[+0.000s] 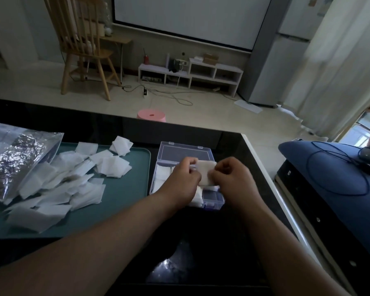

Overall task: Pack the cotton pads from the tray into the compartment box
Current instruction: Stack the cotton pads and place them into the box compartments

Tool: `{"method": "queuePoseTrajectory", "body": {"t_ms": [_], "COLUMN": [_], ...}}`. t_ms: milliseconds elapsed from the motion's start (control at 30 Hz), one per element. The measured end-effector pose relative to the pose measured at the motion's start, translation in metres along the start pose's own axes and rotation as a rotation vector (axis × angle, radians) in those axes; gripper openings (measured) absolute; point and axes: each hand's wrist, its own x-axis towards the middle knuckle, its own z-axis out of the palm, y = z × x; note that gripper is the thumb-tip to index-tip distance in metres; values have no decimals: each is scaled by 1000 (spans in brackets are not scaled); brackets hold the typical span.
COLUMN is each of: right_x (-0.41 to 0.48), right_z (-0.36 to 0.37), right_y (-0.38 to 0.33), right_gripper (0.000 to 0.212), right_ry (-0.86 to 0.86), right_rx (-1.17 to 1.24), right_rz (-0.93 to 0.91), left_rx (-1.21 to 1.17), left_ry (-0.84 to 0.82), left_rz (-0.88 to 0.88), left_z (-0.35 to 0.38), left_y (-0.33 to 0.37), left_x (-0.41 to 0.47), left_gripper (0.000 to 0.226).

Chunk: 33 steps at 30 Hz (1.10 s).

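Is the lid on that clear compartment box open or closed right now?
Open. The compartment box has its lid swung back behind it, and cotton pads show in its left compartments.

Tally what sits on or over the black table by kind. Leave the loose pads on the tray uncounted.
Teal tray: 1
Clear compartment box: 1
Plastic bag: 1
Stack of cotton pads, pinched by left hand and right hand: 1
Total: 4
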Motion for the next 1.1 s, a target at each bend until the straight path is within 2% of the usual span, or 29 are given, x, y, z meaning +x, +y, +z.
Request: {"method": "queuePoseTrajectory", "body": {"t_ms": [100, 200, 267, 367, 567, 733, 867, 1000, 1100], "right_x": [13, 14, 13, 15, 16, 8, 8, 13, 14], "right_z": [-19, -17, -8, 2, 7, 15, 17, 20, 24], "right_y": [12, 26, 32, 37, 35, 34, 37, 40, 37], "right_gripper": [10, 12, 12, 10, 9, 5, 13, 22, 25], "right_ry": [92, 24, -11, -19, -39, -55, -58, -160, -150], "right_rx": [-27, -112, -205, -302, -399, -725, -849, -971, -1006], "right_rz": [65, 121, 110, 102, 97, -29, -167, -153, -151], "left_rx": [395, 672, 774, 766, 801, 920, 999, 1073, 1134], "left_ry": [-67, -195, -215, -182, -207, -229, -258, -269, -248], "left_rz": [145, 160, 170, 182, 196, 267, 284, 281, 296], "left_z": [-8, -5, 0, 2, 2, 2, 1, 3, 5], "left_y": [-11, -23, -29, -31, -35, -39, -39, -37, -35], "left_x": [3, -1, -2, -1, 0, -1, -4, -3, -4], "left_gripper": [41, 36, 31, 28, 45, 46, 50, 51, 49]}}
